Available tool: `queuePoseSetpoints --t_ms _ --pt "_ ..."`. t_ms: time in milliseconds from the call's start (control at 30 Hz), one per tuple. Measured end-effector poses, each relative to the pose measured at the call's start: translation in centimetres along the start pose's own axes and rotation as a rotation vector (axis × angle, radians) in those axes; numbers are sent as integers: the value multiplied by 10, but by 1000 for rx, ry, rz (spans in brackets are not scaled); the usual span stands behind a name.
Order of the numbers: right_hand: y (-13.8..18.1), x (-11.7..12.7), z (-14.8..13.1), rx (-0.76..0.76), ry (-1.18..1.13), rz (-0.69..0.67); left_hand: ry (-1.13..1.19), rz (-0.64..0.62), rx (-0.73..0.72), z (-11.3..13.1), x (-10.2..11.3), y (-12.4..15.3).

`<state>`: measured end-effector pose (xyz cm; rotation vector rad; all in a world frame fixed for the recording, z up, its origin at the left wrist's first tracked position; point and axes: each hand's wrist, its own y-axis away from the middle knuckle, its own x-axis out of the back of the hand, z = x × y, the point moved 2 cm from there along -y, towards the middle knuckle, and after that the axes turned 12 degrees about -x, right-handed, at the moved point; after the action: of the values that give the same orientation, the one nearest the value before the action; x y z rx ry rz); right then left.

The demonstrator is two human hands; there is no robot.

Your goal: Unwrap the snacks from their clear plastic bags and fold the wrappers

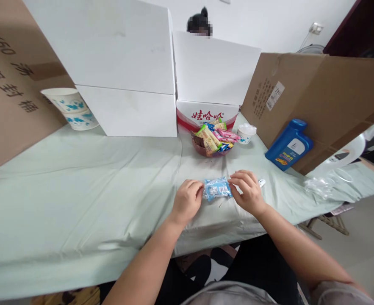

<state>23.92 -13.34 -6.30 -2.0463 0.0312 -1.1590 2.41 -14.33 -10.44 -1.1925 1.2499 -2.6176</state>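
Note:
A small blue plastic packet (pixel 217 189) with clear, crinkled ends lies between my two hands, just above or on the table cover. My left hand (pixel 188 199) pinches its left end, thumb and fingers pressed together. On the other side, my right hand (pixel 247 190) grips the right end between thumb and fingertips. A small white object (pixel 261 183), too little to name, pokes out beyond my right hand. Past the packet stands a reddish see-through bowl (pixel 202 149) heaped with wrapped snacks (pixel 210 137) in green, pink, yellow and blue.
White boxes (pixel 126 110) form a wall behind the bowl. Stacked paper cups (pixel 75 112) stand at left, another paper cup (pixel 245 134) right of the bowl. A blue bottle (pixel 289 146) leans by a cardboard box (pixel 301 93). Crumpled clear plastic (pixel 320 186) lies right. Someone's head shows behind the boxes.

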Motion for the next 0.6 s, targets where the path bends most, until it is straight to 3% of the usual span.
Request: queuePoseSetpoints --t_ms 167,367,467,600 --pt "-5 -22 -11 160 -80 -337 -36 64 73 -1 2 0" --pt "-4 -50 2 -18 162 -524 -74 142 169 2 10 -2" --pt "1 -48 1 -21 182 -562 -35 137 346 -7 21 -2" --pt "8 -31 -5 94 172 -537 -83 82 520 -29 39 -3"
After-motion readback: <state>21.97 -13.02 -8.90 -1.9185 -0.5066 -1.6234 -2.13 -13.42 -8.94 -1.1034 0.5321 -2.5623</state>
